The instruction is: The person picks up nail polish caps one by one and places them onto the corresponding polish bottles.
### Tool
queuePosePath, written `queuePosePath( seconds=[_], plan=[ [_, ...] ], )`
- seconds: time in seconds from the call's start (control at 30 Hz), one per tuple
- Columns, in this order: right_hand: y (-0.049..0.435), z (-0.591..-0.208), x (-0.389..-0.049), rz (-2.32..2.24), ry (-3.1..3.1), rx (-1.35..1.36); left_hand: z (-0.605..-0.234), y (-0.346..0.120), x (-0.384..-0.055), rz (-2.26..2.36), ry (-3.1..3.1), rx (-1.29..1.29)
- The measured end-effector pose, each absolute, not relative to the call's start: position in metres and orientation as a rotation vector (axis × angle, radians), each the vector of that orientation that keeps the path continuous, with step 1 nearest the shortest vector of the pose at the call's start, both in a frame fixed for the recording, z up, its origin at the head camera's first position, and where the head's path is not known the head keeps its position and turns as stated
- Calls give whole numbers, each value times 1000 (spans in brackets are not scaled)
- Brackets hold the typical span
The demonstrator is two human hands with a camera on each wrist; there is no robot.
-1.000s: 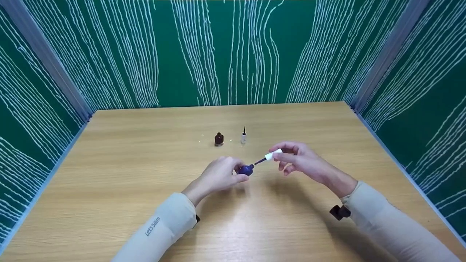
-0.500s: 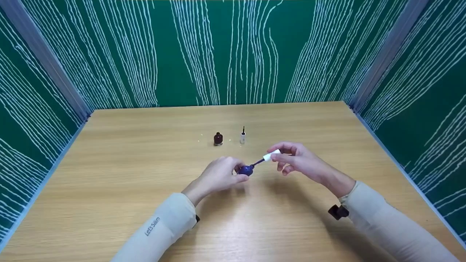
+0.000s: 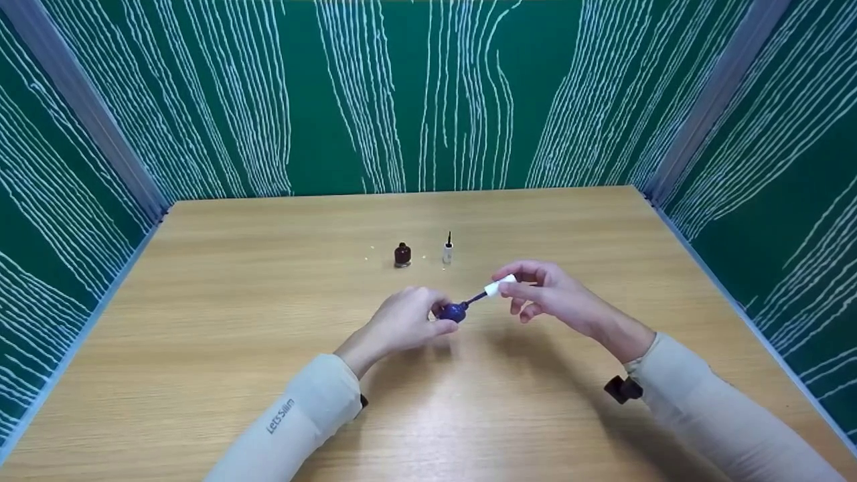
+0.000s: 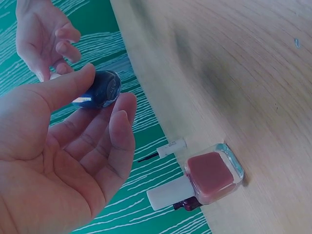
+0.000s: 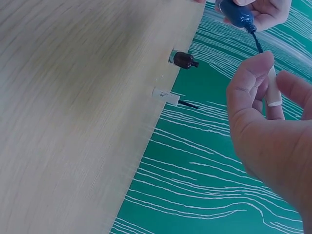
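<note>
My left hand (image 3: 402,319) grips a rounded bottle of dark blue nail polish (image 3: 452,312) between thumb and fingers, tilted with its neck toward the right. In my right hand (image 3: 552,294), the thumb and fingers pinch a white cap (image 3: 500,286) with a dark brush stem (image 5: 258,43). The brush tip is at the bottle's mouth; how far it reaches inside is hard to tell. Both hands are held above the wooden table (image 3: 268,294). The left wrist view shows the blue bottle (image 4: 102,89) partly covered by my left thumb.
Farther back stand an uncapped dark red polish bottle (image 3: 402,255) and a white cap (image 3: 448,254) with its brush pointing up. A pink polish bottle (image 4: 210,176) with a white cap appears in the left wrist view. Small pale specks lie around them. Green patterned walls (image 3: 428,100) enclose the table.
My right hand has shifted slightly left, bringing the brush from just outside the blue bottle's neck into its mouth. The left hand stays nearly still.
</note>
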State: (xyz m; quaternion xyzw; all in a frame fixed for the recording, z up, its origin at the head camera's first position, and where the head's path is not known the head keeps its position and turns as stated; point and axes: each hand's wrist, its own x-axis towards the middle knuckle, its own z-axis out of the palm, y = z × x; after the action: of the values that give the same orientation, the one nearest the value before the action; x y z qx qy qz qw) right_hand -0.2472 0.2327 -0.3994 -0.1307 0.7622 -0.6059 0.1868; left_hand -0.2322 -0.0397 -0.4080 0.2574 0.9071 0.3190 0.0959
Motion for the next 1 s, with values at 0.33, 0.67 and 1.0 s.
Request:
queuePosePath(
  seconds=[0.33,0.67,1.0],
  plan=[
    [230,-401,-247,-1668,2175,-428,-407,-39,-232,952,2678,750],
    [224,-397,-243,-1638,2200,-488,-405,-38,-231,917,2704,789],
    [222,-396,-244,-1601,2228,-525,-406,-38,-230,940,2691,783]
  ],
)
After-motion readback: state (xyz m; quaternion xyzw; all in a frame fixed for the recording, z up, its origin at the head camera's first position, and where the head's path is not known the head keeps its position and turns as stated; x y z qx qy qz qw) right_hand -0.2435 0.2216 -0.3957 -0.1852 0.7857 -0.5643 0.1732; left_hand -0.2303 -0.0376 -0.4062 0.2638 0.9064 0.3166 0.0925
